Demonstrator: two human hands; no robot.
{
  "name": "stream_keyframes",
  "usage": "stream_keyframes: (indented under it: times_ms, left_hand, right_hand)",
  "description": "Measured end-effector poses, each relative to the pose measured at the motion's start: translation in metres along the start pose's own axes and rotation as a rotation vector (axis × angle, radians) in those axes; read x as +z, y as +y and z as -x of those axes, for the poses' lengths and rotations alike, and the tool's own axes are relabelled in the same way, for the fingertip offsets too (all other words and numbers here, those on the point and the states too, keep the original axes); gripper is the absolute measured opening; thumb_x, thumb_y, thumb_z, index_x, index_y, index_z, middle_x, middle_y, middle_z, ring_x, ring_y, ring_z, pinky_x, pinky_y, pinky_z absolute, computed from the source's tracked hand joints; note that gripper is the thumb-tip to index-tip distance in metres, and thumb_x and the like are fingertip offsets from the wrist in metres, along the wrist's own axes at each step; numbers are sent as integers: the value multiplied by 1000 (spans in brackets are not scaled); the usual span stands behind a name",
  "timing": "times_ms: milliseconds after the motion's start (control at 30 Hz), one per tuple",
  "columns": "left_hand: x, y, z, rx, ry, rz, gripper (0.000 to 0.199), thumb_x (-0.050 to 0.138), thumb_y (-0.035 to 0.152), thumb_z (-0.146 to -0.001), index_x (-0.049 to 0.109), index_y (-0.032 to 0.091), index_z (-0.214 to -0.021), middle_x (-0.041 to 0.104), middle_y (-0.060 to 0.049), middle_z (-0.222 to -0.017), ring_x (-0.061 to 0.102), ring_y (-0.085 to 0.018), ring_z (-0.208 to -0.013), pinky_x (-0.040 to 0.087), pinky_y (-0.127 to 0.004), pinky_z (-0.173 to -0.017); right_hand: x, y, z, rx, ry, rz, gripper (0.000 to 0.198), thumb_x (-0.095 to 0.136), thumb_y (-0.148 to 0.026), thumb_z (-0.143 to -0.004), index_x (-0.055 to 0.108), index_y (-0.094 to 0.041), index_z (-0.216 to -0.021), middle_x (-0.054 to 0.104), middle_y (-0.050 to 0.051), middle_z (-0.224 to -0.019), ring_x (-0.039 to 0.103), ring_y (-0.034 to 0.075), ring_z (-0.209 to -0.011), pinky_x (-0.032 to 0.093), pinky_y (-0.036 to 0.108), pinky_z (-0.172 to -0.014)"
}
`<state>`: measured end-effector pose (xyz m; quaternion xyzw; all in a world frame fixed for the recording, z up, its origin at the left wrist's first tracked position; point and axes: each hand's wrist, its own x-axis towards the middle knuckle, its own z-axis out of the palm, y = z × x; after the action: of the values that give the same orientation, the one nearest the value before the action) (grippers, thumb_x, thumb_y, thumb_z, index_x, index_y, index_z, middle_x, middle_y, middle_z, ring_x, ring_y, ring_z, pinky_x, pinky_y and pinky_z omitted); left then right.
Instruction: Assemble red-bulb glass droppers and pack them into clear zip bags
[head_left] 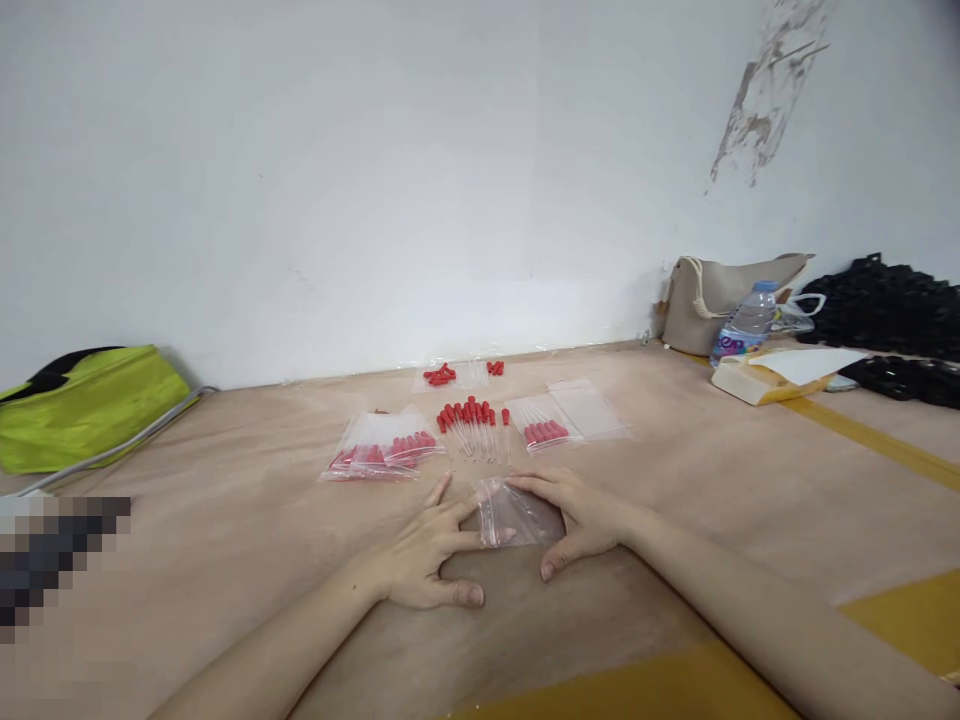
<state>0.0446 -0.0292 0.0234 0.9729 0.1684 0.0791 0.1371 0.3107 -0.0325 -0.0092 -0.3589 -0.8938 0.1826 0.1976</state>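
Head view shows the left hand (424,555) and right hand (581,520) spread flat, pinning a small clear bag (516,515) against the tabletop (225,540), gripping nothing, red-capped droppers (472,425) lined up just beyond.

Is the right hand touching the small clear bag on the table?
Touching: the head view shows the right hand lying flat on the clear bag.

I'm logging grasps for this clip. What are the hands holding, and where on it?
A small clear plastic bag lies flat on the table. The left hand presses its left edge, the right hand its right edge; neither lifts it.
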Motion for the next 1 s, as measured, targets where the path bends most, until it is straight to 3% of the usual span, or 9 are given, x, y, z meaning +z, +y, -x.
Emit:
stream_keyframes:
  times_ms: [100, 200, 300, 367, 500, 633, 700, 800, 1000]
  left_hand:
    - [-3, 2, -1, 13, 31, 14, 54, 56, 50, -74, 44, 36, -124, 15, -7, -145, 33, -32, -124, -6, -59, -100]
    - [-1, 0, 0, -6, 51, 32, 44, 56, 50, -74, 52, 35, -116, 29, -4, -141, 37, -30, -122, -3, -57, -102]
    - [3, -5, 3, -70, 125, 41, 28, 47, 41, -83, 61, 29, -105, 57, -4, -118, 48, -23, -111, 12, -49, -104]
    - [1, -10, 4, -155, 268, 53, 28, 39, 33, -88, 65, 23, -90, 66, -4, -94, 56, -19, -94, 30, -40, -97]
    - [-22, -31, -11, -464, 522, 21, 26, 43, 35, -84, 62, 18, -82, 65, -5, -83, 57, -18, -78, 43, -29, -72]
    - [-54, -76, -45, -785, 464, -37, 19, 54, 34, -72, 63, 18, -78, 65, -5, -87, 57, -21, -85, 41, -27, -76]
    - [-63, -101, -62, -876, 472, -27, 19, 57, 31, -69, 63, 16, -79, 65, -7, -86, 58, -22, -84, 42, -27, -73]
    - [-64, -130, -78, -990, 439, 42, 15, 60, 30, -64, 62, 15, -66, 64, -4, -64, 59, -19, -64, 43, -25, -59]
    - [-48, -151, -89, -1061, 428, 201, 21, 66, 34, -58, 56, 16, -54, 53, 2, -45, 50, -14, -44, 37, -22, -44]
  right_hand:
    - [-2, 3, 4, 34, 13, -16, 100, 68, -58, -53, 24, -23, -136, 34, 11, -136, 34, 28, -121, 29, 43, -98]
    - [0, 6, 6, 48, 50, -26, 90, 64, -58, -61, 28, -21, -134, 37, 13, -134, 35, 28, -120, 30, 43, -97]
    - [1, 7, 5, 42, 67, -24, 84, 61, -57, -64, 31, -21, -133, 39, 12, -132, 37, 27, -119, 31, 43, -97]
    - [1, 7, 4, 45, 70, -17, 83, 61, -58, -64, 31, -22, -133, 39, 12, -131, 37, 27, -118, 31, 43, -97]
    - [0, 4, 3, 59, 70, -13, 82, 61, -58, -64, 32, -22, -132, 39, 11, -131, 37, 27, -118, 31, 43, -97]
    - [-1, 2, 4, 73, 75, -26, 81, 62, -57, -64, 34, -23, -131, 40, 11, -130, 37, 28, -118, 31, 44, -96]
    - [-2, 2, 4, 76, 72, -34, 81, 62, -57, -64, 33, -23, -132, 40, 11, -130, 37, 28, -118, 32, 44, -96]
    - [-3, 2, 4, 80, 55, -44, 82, 62, -58, -63, 33, -23, -132, 40, 11, -130, 38, 28, -117, 32, 43, -95]
    - [-3, 1, 3, 69, 63, -19, 82, 60, -60, -64, 34, -22, -131, 41, 11, -130, 37, 27, -117, 32, 42, -96]
